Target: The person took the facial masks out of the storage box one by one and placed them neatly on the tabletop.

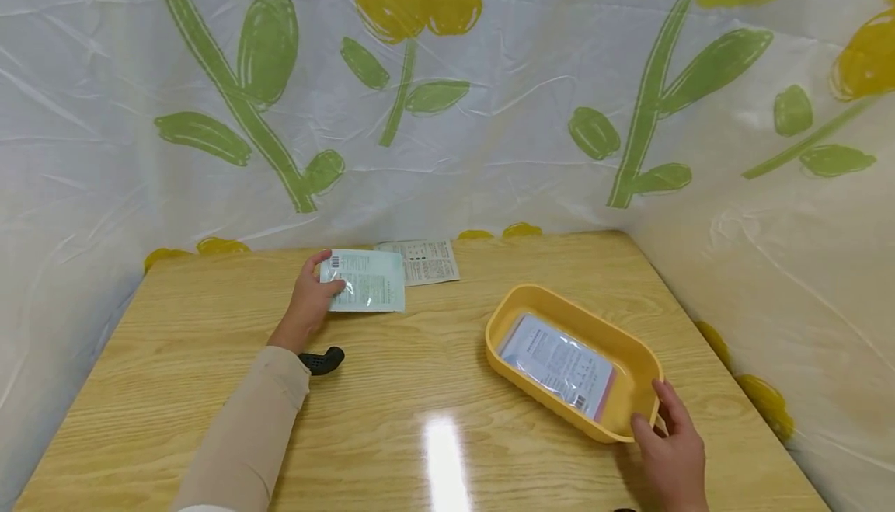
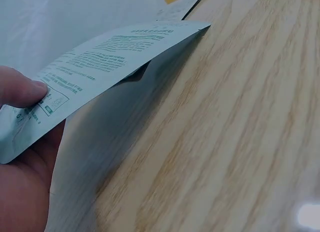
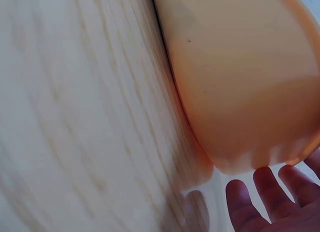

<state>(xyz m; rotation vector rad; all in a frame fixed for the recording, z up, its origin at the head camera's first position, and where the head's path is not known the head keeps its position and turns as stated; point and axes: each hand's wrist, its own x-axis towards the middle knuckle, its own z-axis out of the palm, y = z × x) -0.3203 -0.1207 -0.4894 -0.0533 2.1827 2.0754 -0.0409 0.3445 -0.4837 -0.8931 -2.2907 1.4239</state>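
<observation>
My left hand (image 1: 311,294) pinches a pale green sachet (image 1: 367,283) by its left side, thumb on the printed face and fingers beneath. In the left wrist view the sachet (image 2: 110,62) slants just above the wood. Half behind it lies a printed paper packet (image 1: 433,261) at the table's back edge. At the right, my right hand (image 1: 671,442) grips the near right end of a yellow plastic basket (image 1: 573,306), thumb over the rim. Its fingertips meet the outer wall in the right wrist view. Inside the basket lies a white printed packet with a pink edge (image 1: 559,364).
A wooden table (image 1: 391,388) carries everything. A black curved piece (image 1: 323,361) shows beside my left wrist. White flowered cloth (image 1: 489,139) hangs along the back and both sides.
</observation>
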